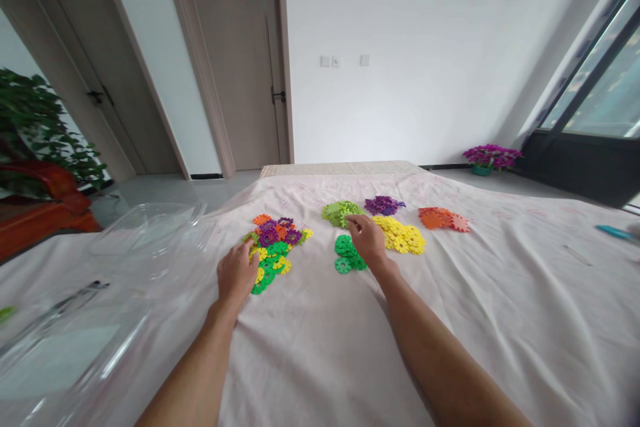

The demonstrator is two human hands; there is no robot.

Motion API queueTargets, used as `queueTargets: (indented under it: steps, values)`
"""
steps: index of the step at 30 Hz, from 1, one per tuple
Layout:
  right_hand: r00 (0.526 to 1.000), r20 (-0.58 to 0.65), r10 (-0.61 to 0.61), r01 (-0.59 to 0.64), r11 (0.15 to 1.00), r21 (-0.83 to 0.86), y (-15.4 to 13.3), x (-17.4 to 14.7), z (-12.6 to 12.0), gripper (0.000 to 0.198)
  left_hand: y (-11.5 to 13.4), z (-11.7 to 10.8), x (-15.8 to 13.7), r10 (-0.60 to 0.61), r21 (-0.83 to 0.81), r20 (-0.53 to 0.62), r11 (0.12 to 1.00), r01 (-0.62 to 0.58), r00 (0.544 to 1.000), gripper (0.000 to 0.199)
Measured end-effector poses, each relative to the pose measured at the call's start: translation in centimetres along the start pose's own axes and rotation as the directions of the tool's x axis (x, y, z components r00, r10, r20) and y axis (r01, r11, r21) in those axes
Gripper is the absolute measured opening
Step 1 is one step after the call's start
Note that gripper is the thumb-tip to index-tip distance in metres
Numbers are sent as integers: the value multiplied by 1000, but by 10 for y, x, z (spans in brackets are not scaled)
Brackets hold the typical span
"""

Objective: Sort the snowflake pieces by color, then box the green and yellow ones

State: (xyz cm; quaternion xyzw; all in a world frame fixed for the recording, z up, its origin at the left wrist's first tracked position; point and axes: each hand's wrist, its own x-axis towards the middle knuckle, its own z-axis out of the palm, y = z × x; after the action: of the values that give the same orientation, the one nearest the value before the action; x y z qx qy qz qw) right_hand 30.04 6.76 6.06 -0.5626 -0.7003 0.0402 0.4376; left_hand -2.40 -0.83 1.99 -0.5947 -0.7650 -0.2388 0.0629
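Note:
A mixed pile of snowflake discs in purple, orange, green and yellow lies left of centre. My left hand rests at its left edge, fingers reaching onto the discs, partly hidden from me. To the right, my right hand is above the sorted piles with its fingertips pinched together at the light green discs. Whatever sits in that pinch is too small to make out. Dark green discs lie just below this hand, and yellow discs beside it. Purple discs are behind, orange discs farther right.
Clear plastic containers stand on the left of the cloth-covered table. Another clear tray is nearer on that side. A blue-handled object and a thin stick lie far right.

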Motion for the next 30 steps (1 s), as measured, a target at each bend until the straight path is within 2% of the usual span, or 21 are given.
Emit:
queueTargets:
  steps: [2, 4, 6, 8, 10, 13, 19, 22, 26, 30]
  values:
    - [967, 160, -200, 196, 980, 38, -28, -12, 12, 26, -1, 0, 1, -2, -3, 13, 1000, 2, 1000, 42]
    - [873, 306, -380, 369, 924, 96, -55, -27, 21, 26, -1, 1, 1, -2, -9, 18, 1000, 3, 1000, 42]
    - [752, 395, -528, 515, 844, 147, -77, -44, 28, 27, -1, 1, 1, -4, -18, 17, 1000, 4, 1000, 42]
    - [653, 463, -599, 602, 782, 164, -94, -58, 33, 30, -1, 1, 1, -6, -27, 16, 1000, 7, 1000, 42]
    - [601, 510, -615, 643, 751, 149, -105, -69, 38, 34, -1, 1, 1, -5, -33, 13, 999, 6, 1000, 42]
    - [580, 533, -616, 671, 732, 117, -111, -75, 42, 36, -1, 2, 0, 5, -33, -2, 999, -5, 1000, 41]
    - [563, 510, -651, 674, 718, 173, -112, -72, 37, 23, -1, 1, 0, 5, -16, -2, 1000, -5, 1000, 41]
    - [553, 507, -662, 676, 712, 192, -110, -72, 37, 29, -1, 1, 0, 1, -13, 3, 1000, -1, 1000, 41]
    - [573, 505, -645, 670, 724, 165, -110, -74, 41, 42, -1, 1, 0, 12, 1, -1, 1000, -12, 1000, 41]
    - [545, 514, -663, 671, 712, 207, -110, -73, 41, 35, -1, 1, -1, 14, 9, 0, 1000, -14, 1000, 41]
